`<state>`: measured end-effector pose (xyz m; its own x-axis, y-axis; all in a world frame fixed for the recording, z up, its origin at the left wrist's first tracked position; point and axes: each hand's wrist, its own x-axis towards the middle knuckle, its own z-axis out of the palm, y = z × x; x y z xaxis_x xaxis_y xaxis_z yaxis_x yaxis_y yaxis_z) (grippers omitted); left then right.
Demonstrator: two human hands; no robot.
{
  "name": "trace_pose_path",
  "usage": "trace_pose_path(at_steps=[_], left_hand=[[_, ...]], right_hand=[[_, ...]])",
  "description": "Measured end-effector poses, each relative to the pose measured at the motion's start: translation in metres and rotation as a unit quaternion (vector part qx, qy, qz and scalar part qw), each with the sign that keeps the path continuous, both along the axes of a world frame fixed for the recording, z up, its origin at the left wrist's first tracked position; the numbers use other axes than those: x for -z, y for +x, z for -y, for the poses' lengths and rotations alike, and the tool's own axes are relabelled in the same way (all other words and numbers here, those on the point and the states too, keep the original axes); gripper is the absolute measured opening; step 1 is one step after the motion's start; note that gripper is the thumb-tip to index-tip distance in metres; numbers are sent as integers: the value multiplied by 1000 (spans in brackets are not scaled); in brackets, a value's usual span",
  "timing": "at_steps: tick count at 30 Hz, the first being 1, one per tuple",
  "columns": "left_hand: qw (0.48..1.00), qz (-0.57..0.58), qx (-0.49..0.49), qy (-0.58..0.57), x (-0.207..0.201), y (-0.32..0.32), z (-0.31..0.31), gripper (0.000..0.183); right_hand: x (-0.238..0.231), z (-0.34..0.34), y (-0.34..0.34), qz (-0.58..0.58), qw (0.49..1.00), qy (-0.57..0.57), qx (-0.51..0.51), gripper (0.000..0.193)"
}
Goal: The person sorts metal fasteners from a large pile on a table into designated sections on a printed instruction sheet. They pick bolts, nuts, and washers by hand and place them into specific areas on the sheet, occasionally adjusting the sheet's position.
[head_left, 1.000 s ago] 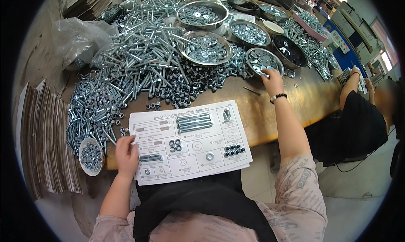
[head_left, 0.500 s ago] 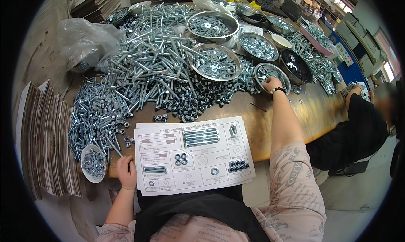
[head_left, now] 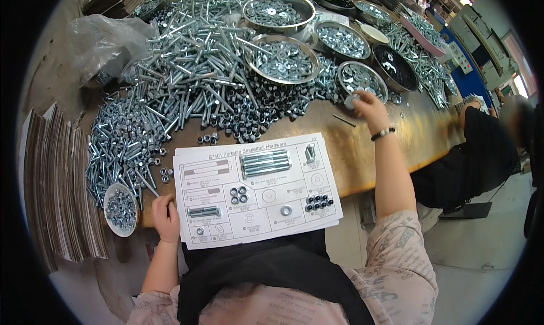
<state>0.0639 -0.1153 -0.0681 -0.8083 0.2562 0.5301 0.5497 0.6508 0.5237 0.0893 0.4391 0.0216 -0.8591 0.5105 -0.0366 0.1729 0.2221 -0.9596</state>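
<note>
Steel washers fill the bowl (head_left: 362, 78) beyond the sheet's (head_left: 255, 189) far right corner, and our right hand (head_left: 368, 107) sits at that bowl's near rim, fingertips pinched on one washer (head_left: 351, 101). We judge it best to keep that pinch firm and carry the washer straight to its outline on the sheet. Our left hand (head_left: 165, 216) lies curled against the sheet's left edge, holding nothing, pinning the paper flat.
</note>
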Motion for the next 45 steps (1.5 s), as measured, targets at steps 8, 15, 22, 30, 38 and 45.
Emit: trace_pose_path(at_steps=[8,15,22,30,38,45], left_hand=[[1000,18,11,10,-3,0,1,19],[999,26,23,12,-5,-1,6,18],[999,39,16,23,-15,4,7,19],[945,322,57,-8,-46,7,1,37],[834,516,11,193,-64,-11,-5,32],[748,604,11,274,-70,-20,4,37]], right_hand=[[28,115,83,158,970,62,-176,19],[31,142,91,155,930,282,-176,24],[34,149,90,160,915,330,-171,28],[29,135,144,117,961,250,3,28],[48,159,191,127,956,263,-17,25],[72,152,201,76,994,-39,69,29]])
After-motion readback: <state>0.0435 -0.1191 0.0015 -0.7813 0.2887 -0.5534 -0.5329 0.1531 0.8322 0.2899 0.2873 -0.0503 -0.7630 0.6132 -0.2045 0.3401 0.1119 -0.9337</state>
